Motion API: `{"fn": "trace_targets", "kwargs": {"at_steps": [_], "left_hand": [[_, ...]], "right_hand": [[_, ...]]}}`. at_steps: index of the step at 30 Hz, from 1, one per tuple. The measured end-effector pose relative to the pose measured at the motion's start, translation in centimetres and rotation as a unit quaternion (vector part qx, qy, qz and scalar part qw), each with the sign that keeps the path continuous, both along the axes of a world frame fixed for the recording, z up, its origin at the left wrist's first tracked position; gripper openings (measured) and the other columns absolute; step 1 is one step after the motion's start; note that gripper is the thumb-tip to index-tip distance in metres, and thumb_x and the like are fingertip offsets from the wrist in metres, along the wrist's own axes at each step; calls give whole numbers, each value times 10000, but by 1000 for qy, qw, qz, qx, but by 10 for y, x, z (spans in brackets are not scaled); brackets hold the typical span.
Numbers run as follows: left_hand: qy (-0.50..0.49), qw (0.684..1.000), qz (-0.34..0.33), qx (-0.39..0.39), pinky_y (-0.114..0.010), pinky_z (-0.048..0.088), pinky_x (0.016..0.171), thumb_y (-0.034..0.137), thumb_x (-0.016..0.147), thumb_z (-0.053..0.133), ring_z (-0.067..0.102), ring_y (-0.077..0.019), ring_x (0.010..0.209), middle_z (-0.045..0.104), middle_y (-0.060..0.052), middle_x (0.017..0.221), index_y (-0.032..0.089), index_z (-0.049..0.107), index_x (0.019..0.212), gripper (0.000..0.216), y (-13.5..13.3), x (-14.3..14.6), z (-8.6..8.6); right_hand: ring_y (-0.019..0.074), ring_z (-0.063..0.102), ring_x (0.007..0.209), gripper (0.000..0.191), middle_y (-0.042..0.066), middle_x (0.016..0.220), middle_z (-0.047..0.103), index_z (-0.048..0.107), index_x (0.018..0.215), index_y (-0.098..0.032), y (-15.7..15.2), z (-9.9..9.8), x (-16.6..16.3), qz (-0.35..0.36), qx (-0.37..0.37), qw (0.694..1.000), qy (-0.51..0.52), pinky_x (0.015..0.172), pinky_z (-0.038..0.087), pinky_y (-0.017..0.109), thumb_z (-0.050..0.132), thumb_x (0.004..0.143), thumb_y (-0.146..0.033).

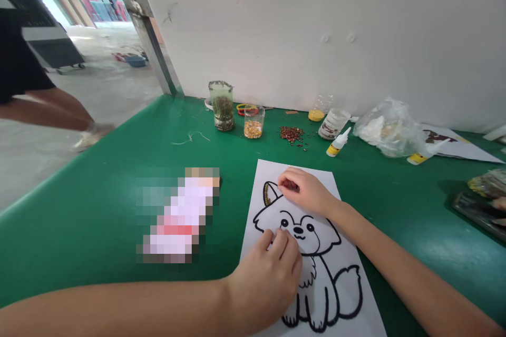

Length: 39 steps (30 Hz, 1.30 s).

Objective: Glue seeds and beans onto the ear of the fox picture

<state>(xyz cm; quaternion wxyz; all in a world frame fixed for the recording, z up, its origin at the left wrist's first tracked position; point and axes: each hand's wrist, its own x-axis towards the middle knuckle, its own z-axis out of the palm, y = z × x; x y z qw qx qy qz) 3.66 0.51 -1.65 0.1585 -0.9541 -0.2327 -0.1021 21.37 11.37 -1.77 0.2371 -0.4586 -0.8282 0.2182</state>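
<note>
- green worktop (98,189) runs back to a pale wall (276,26); its near edge falls outside the view.
- far left, a person's legs (59,108) are blurred, the upper body cut off by the frame.
- a white sheet (348,258) bearing a fox-like drawing (298,230) lies under both hands, its lower edge cut off.
- the left hand (272,271) covers the drawing's cheek and part of its body; its fingers are bunched together, and i cannot tell whether they pinch anything.
- the right hand (304,189) is at the ear partly filled with small olive-brown grains (268,196); its fingers curl inward, any pinched thing too small to make out.
- left of the sheet, pixelation hides a pale pinkish object (177,221).
- farther back are a cup of greenish grains (222,108), a cup of yellow kernels (253,129), loose red-brown beans (291,134) and a tilted jar (334,124), contents unclear.
- a crumpled clear bag (389,129) partly hides another sheet (466,145).
- at the right edge, a dark tray (474,216) and someone else's fingers (500,216) are cut off.
</note>
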Motion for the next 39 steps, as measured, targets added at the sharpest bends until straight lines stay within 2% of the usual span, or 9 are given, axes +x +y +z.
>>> {"fn": "trace_targets", "kwargs": {"at_steps": [12,39], "left_hand": [[-5,1000,-1,6,-372,431,793,204,859,383,549,-267,949,600,-151,1066,71,594,1047,313,0,0,-1],[-2,1000,0,2,-377,427,792,208,865,376,546,-269,948,592,-155,1077,73,592,1037,307,0,0,0]], "right_hand": [[117,505,758,78,-3,803,564,536,781,-191,-8,2,-14,50,9,999,-5,674,391,236,511,814,-125],[137,493,768,108,12,800,563,541,809,-193,-11,1,-14,89,50,994,-33,689,384,259,469,877,-150]]}}
